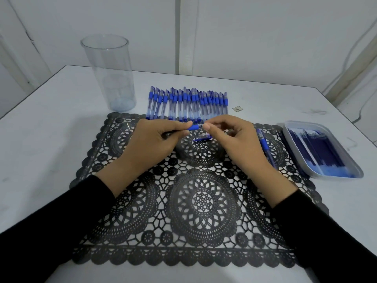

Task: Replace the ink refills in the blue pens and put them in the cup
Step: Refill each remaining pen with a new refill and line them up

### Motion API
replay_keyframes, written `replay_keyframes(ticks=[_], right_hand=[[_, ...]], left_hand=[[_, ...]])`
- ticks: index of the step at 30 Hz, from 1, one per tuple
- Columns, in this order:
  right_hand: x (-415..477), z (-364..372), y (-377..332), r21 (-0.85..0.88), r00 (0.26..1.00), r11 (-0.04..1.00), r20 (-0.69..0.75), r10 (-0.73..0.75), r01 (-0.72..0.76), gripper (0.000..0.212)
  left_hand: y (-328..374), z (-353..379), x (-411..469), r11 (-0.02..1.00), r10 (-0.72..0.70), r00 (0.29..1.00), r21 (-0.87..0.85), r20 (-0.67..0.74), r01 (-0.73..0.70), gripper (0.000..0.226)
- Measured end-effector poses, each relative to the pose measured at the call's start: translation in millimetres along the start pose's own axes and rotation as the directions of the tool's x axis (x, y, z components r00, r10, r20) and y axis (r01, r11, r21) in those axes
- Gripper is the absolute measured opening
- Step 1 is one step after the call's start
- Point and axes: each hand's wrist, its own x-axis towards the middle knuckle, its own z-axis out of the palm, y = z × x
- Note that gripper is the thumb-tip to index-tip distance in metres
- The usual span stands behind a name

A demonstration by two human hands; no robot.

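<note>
At the far left of the white bench (pixel 40 139) a tall clear plastic cup (pixel 111 74) stands upright. Over the black lace placemat (pixel 202 201), the left hand (pixel 149 139) has its grip curled round a blue-sleeved clear pen (pixel 193 127). The pen runs rightward to the right hand (pixel 238 139), whose grip pinches its tip end. Beyond them lies a row of blue-capped pens (pixel 187 103). To the right lie a single blue pen (pixel 265 146) and a grey tray (pixel 326 176) of dark blue ink refills (pixel 314 148).

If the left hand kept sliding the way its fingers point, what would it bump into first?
Most likely the right hand. The left hand points rightward along the blue plastic pen it pinches, and the right hand's fingers pinch that pen's other end. Depth is unclear.
</note>
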Motion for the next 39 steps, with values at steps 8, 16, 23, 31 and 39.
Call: replay_keyframes(ticks=[8, 16, 23, 31, 39], right_hand=[[-2.2, -3.6, -4.3, 0.046, 0.997, 0.998, 0.064, -0.052, 0.049, 0.017], [0.7, -5.4, -4.0, 0.055, 0.989, 0.998, 0.141, 0.032, -0.04, 0.013], [1.1, -3.6, -2.3, 0.032, 0.983, 0.998, 0.174, 0.056, -0.062, 0.011], [0.8, -3.0, -2.9, 0.042, 0.983, 0.996, 0.17, 0.074, -0.083, 0.016], [0.0, -1.3, -3.2, 0.026, 0.984, 0.996, 0.159, 0.076, -0.082, 0.016]], left_hand=[[1.2, 2.3, -0.6, 1.0, 0.003, 1.0, -0.012, 0.014, -0.003, 0.025], [-3.2, 2.1, -1.5, 0.999, 0.032, 0.999, -0.004, 0.017, -0.032, 0.029], [-7.2, 2.1, -3.1, 1.0, 0.009, 1.0, 0.0, 0.027, -0.009, 0.029], [-8.3, 1.0, -2.9, 1.0, -0.013, 0.999, 0.006, 0.036, 0.013, 0.026], [-7.9, 0.8, -3.3, 1.0, 0.005, 0.999, 0.016, 0.042, -0.005, 0.031]])
